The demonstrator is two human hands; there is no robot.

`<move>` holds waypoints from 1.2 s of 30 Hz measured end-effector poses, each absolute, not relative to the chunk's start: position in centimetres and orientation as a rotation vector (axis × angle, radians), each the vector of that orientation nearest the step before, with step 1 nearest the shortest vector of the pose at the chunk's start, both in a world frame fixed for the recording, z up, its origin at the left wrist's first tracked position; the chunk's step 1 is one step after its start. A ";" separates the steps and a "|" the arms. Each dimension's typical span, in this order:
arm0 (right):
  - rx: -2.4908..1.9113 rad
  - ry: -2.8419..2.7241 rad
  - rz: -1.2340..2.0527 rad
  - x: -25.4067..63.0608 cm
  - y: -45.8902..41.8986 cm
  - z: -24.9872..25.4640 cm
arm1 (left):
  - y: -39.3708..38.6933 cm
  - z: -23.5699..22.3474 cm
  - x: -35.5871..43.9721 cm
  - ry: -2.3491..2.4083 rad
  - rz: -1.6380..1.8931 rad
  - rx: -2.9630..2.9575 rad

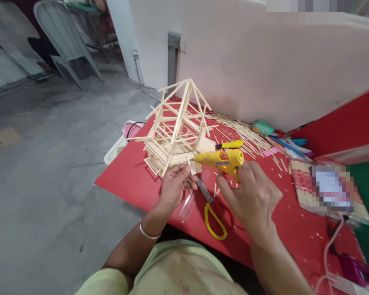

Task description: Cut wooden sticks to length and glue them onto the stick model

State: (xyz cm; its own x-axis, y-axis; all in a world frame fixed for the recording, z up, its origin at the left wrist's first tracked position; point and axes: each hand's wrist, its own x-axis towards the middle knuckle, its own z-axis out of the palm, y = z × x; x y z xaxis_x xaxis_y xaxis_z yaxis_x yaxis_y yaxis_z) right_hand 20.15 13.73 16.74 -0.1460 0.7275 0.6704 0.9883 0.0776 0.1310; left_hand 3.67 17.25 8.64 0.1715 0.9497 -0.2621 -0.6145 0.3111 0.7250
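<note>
My right hand (255, 192) is wrapped round the handle of a yellow hot glue gun (218, 159), whose small light glows orange. Its nozzle points left, at the front edge of a house model made of thin wooden sticks (166, 151). At that same edge, my left hand (175, 184) pinches the model between thumb and fingers, close to the nozzle tip. The model stands upright, with an open roof frame and a base of sticks laid side by side. Below the gun lie scissors with yellow handles (214, 221) and a clear ruler (188, 208).
A yellow-handled cutter (232, 144) lies behind the gun. Loose sticks (242, 131) spread along the wall on the red table (126, 180). Packs of sticks (304, 184) and a pink cord (327, 250) are at the right. A chair (61, 32) stands at the back left.
</note>
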 end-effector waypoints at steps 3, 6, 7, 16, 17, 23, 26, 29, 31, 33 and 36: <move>-1.697 -1.934 -0.798 20.1 13.7 16.8 | 17.2 8.6 3.7 0.776 1.193 0.517; -1.705 -1.937 -0.787 20.2 13.6 16.7 | 17.1 8.7 3.6 0.760 1.205 0.527; -1.707 -1.933 -0.787 20.2 13.6 16.7 | 17.1 8.7 3.5 0.751 1.207 0.542; -1.714 -1.907 -0.776 20.5 13.4 16.4 | 17.1 8.2 2.9 0.780 1.147 0.815; -1.714 -1.905 -0.778 20.5 13.4 16.4 | 17.1 8.1 2.7 0.817 1.152 0.883; -1.729 -1.893 -0.789 20.7 13.3 16.1 | 17.6 8.2 2.1 1.022 1.235 1.297; -1.733 -1.893 -0.794 20.7 13.2 16.0 | 17.8 8.2 2.0 1.045 1.247 1.357; -1.735 -1.896 -0.786 20.8 13.1 16.0 | 18.0 8.0 2.0 1.032 1.254 1.343; -1.738 -1.892 -0.778 20.7 13.1 16.1 | 18.0 7.9 2.1 1.019 1.253 1.325; -1.742 -1.886 -0.774 20.7 13.0 16.0 | 18.1 7.8 2.2 1.011 1.254 1.314; -1.737 -1.879 -0.771 20.7 13.0 16.0 | 18.2 7.8 2.2 1.005 1.258 1.305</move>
